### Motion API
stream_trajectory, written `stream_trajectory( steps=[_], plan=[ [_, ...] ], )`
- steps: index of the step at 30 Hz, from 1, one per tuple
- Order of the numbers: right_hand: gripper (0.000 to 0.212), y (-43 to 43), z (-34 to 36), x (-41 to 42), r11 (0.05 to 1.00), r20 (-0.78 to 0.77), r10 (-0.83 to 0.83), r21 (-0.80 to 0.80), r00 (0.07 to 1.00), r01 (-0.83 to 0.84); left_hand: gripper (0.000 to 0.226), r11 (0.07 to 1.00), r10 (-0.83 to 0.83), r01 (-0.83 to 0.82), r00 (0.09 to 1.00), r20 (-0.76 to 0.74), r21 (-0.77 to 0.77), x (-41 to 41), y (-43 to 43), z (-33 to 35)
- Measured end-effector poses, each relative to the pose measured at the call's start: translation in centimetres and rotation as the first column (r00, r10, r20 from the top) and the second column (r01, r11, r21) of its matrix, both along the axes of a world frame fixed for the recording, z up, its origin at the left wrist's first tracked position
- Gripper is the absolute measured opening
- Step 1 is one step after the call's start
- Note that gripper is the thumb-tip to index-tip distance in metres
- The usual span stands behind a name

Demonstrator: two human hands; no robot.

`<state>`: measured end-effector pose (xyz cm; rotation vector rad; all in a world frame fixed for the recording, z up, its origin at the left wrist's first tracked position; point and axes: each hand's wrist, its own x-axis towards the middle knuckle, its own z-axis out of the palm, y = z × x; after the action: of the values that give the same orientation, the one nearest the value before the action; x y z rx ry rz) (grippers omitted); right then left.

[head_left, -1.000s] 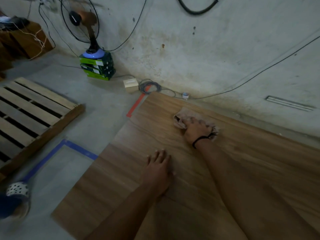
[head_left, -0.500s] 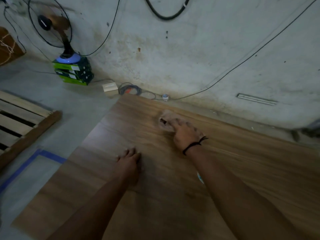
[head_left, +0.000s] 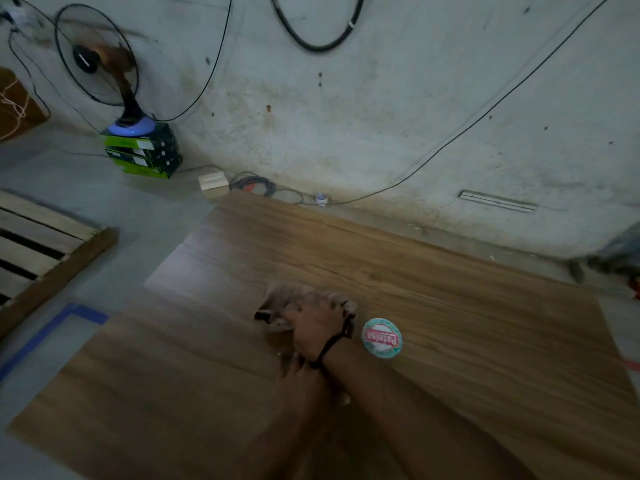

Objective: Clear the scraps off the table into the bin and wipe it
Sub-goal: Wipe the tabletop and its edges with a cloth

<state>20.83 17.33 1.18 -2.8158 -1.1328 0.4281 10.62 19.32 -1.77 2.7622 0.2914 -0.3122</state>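
Pressing down on a brownish cloth (head_left: 284,297), the right hand (head_left: 317,327) sits near the middle of the wooden table (head_left: 450,289), palm down, with a black band (head_left: 329,344) around its wrist. The cloth bunches out past the far and left sides of the hand. Motion blur hides the fingers, so I cannot tell whether they curl into the cloth or lie flat on it.

The left hand (head_left: 299,379) rests on the table just nearer than the right, and the right wrist crosses over part of it. What shows of its fingers looks straight and flat against the wood, holding nothing.

Just to the right of the right wrist, a round teal disc (head_left: 381,337) with a red label lies flat on the table, close to the arm but apart from the cloth.

Beyond the table's far left corner, a small box (head_left: 213,183) and a coil of cable (head_left: 254,183) sit on the floor against the stained wall (head_left: 381,116). Further left, a fan (head_left: 93,64) stands on a stack of green boxes (head_left: 142,154). A wooden pallet (head_left: 45,251) lies on the floor at the left, with a line of blue tape (head_left: 52,330) nearer than it.
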Motion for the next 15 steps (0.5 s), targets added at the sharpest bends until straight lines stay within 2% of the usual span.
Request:
stream_trajectory(
  steps=[2, 4, 6, 8, 10, 13, 15],
  plan=[
    [0.041, -1.4, 1.5, 0.0, 0.995, -0.055, 0.070, 0.073, 0.996, -0.065, 0.077, 1.000, 0.007, -0.007, 0.998, -0.069, 0.004, -0.1, -0.6, -0.1],
    [0.042, -3.5, 2.5, 2.6, 0.987, -0.043, -0.006, 0.158, 0.999, 0.013, 0.090, 0.998, 0.051, -0.054, 0.987, -0.149, -0.015, 0.2, -0.8, 0.0],
    [0.047, -6.4, 2.9, 6.5, 0.973, 0.032, -0.147, 0.186, 0.989, 0.139, 0.095, 0.998, 0.064, -0.066, 0.985, -0.162, -0.005, 0.4, -1.2, 0.2],
    [0.054, -9.7, 2.4, 10.4, 0.948, 0.067, -0.303, 0.121, 0.951, 0.293, 0.095, 0.998, 0.059, -0.063, 0.984, -0.170, -0.018, 0.3, -1.3, 0.5],
    [0.057, -12.2, 1.1, 12.9, 0.907, 0.016, -0.421, 0.015, 0.907, 0.421, 0.095, 0.998, 0.051, -0.056, 0.983, -0.175, -0.022, 0.3, -1.2, 0.6],
    [0.057, -13.4, -0.7, 12.3, 0.886, 0.007, -0.446, -0.137, 0.895, 0.443, 0.093, 0.998, 0.054, -0.059, 0.981, -0.189, -0.019, 0.5, -1.3, 0.8],
    [0.058, -12.8, -1.3, 9.6, 0.912, 0.073, -0.376, -0.146, 0.924, 0.383, 0.093, 0.997, 0.066, -0.071, 0.976, -0.206, -0.016, 0.7, -1.3, 0.9]
  ],
)
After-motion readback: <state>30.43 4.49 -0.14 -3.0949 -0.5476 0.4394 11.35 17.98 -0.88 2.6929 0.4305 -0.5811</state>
